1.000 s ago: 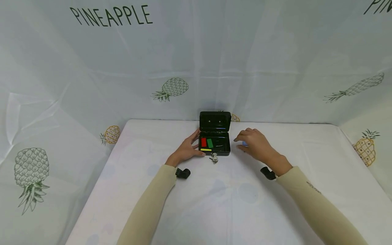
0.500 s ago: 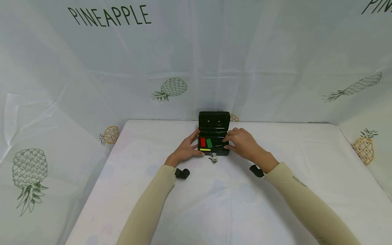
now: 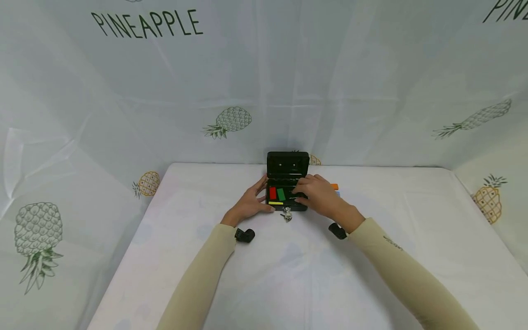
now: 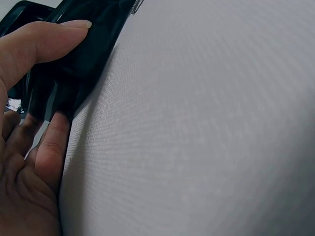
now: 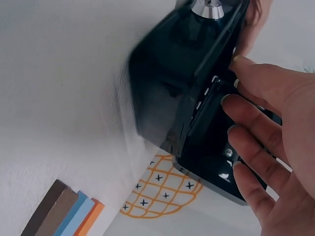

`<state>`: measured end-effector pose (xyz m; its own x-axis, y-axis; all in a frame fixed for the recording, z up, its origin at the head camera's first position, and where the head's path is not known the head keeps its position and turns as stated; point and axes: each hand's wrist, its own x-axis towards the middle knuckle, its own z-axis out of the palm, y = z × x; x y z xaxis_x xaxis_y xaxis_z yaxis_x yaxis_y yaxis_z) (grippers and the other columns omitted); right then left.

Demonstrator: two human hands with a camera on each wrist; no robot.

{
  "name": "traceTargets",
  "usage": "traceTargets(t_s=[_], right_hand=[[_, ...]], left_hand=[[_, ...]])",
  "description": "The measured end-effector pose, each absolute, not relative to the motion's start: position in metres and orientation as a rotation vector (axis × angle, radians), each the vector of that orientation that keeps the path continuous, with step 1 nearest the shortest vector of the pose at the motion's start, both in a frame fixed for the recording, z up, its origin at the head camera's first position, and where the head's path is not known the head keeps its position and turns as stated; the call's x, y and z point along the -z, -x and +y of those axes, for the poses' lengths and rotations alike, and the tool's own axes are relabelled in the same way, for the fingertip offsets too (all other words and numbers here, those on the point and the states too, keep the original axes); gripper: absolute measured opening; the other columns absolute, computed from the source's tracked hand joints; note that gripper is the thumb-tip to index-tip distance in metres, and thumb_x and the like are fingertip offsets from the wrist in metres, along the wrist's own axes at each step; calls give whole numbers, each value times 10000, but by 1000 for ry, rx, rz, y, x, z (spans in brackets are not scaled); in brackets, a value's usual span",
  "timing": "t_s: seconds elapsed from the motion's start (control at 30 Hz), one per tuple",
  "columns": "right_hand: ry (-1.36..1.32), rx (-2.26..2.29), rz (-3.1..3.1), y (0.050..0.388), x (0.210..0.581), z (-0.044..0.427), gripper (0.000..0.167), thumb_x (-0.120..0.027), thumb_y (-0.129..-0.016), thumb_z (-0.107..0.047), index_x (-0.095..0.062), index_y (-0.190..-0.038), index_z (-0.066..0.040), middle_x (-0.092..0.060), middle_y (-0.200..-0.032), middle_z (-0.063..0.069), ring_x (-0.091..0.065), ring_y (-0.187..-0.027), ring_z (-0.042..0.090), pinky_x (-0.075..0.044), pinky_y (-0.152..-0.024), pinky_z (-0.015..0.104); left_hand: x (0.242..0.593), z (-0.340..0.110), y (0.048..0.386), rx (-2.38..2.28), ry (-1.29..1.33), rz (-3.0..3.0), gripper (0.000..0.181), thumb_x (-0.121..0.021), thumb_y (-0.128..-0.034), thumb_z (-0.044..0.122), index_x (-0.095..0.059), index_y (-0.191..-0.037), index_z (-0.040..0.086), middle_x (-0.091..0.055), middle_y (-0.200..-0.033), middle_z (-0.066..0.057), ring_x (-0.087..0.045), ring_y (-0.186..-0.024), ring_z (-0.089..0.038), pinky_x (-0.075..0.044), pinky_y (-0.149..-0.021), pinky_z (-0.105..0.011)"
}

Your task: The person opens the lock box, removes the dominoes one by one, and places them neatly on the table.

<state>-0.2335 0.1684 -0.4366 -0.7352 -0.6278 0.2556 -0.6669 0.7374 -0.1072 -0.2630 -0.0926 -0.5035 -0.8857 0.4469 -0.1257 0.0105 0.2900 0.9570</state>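
A black cash box (image 3: 288, 182) stands at the table's far edge, lid raised. Inside lie a red block (image 3: 273, 193), a green block (image 3: 281, 194) and a yellow block (image 3: 275, 203). My left hand (image 3: 247, 204) grips the box's left side, thumb at the front corner. Over the right half of the box is my right hand (image 3: 323, 196), its fingertips reaching inside. In the right wrist view its fingers (image 5: 253, 120) are loosely bent, and I see nothing between them. Keys (image 3: 286, 214) hang at the front lock.
A brown block (image 5: 49, 209), a blue block (image 5: 74, 216) and an orange block (image 5: 90, 216) lie side by side right of the box, partly behind my right hand in the head view. A pineapple-print sheet (image 3: 330, 91) rises behind the table.
My right hand has moved left from beside the box to over its right half, uncovering part of the orange and blue blocks. The left hand has stayed on the box.
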Motion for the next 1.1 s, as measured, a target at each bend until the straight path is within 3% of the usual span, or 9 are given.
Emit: traceTargets(t_s=[0.53, 0.77, 1.1], right_hand=[[-1057, -243, -2856, 243, 443, 155, 218, -879, -883, -173, -835, -1088, -112, -772, -1067, 39, -649, -1016, 259, -575, -940, 461], [-1016, -214, -2869, 248, 446, 146, 223, -862, -907, -233, -832, -1093, -112, -775, -1075, 41, -665, -1037, 259, -577, -1005, 504], [-862, -148, -2881, 254, 451, 127, 304, -849, -919, -328, -820, -1113, -95, -781, -1091, 79, -661, -1034, 297, -574, -969, 487]], left_hand=[[504, -93, 263, -1631, -407, 2196, 1195, -863, -825, -59, -135, -1718, 261, -226, -1755, -24, -242, -1611, -223, -425, -1230, -415], [505, -93, 264, -1630, -404, 2199, 1198, -871, -825, -43, -136, -1718, 269, -242, -1749, -28, -250, -1609, -225, -433, -1224, -401], [504, -93, 263, -1628, -417, 2196, 1188, -870, -838, -25, -127, -1718, 265, -229, -1753, -23, -238, -1613, -217, -433, -1224, -400]])
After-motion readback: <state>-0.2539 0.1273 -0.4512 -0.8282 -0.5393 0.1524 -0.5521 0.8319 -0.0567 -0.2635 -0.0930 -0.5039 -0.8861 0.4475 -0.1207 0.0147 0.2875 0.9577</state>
